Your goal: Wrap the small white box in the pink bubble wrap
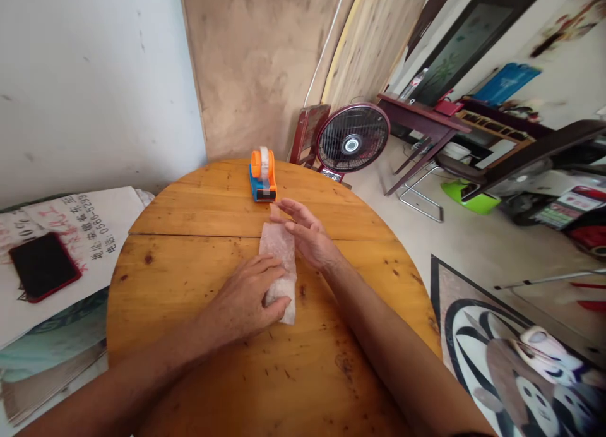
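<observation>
A narrow piece of whitish bubble wrap (278, 240) lies lengthwise on the round wooden table. Across its lower half rests my left hand (260, 285), palm down, fingers laid flat on it and thumb apart. My right hand (307, 235) is at the wrap's far right corner, thumb and fingers curved towards each other. Something small and tan shows at its fingertips, perhaps a bit of tape; I cannot make it out. Just beyond stands a blue and orange tape dispenser (263, 178) with a roll of clear tape on it.
Left of the table (189, 279), a phone (45, 266) lies on printed cardboard (104, 219). A red fan (353, 140) stands behind the table's far right edge. Further right are a dark red desk (421, 112), a chair (534, 156) and a patterned floor mat (502, 355).
</observation>
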Available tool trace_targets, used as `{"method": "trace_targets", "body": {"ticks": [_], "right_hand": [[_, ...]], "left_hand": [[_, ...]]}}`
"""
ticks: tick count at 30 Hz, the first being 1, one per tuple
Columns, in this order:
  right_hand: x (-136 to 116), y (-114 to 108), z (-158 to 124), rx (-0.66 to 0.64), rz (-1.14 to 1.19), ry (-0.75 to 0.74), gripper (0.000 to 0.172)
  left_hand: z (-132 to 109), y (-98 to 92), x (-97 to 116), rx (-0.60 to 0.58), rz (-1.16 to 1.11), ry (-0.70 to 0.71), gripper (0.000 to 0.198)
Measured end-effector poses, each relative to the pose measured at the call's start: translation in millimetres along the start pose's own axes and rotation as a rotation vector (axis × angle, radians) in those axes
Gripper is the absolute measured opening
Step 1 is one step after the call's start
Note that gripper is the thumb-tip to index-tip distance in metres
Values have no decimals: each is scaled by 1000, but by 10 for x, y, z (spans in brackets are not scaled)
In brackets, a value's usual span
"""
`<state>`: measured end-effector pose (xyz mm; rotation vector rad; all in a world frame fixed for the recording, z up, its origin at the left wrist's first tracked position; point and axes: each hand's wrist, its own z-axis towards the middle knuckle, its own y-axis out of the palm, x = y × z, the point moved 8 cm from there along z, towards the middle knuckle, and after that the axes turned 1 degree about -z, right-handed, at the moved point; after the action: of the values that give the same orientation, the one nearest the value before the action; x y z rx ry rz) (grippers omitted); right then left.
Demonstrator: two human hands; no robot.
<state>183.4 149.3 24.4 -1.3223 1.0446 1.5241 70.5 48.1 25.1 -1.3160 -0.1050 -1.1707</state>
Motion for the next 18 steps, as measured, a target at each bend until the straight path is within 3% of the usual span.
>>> {"method": "trace_targets", "body": {"ticks": [3, 8, 12, 14, 18], "right_hand": [[-27, -55, 55, 38, 1, -20, 53], [95, -256, 35, 173, -101, 73, 68], [121, -474, -200, 315, -262, 168, 53], [120, -475, -310, 290, -279, 244, 43], [97, -324, -343, 153, -348, 337, 41]], "left_hand": [[-2, 6, -7, 13, 4, 6, 37], [-4, 5, -30, 9, 11, -2, 36], [-2, -10, -20, -12, 22, -8, 37], [0, -13, -14, -17, 25, -14, 36], [0, -2, -17, -14, 32, -20, 36]]}}
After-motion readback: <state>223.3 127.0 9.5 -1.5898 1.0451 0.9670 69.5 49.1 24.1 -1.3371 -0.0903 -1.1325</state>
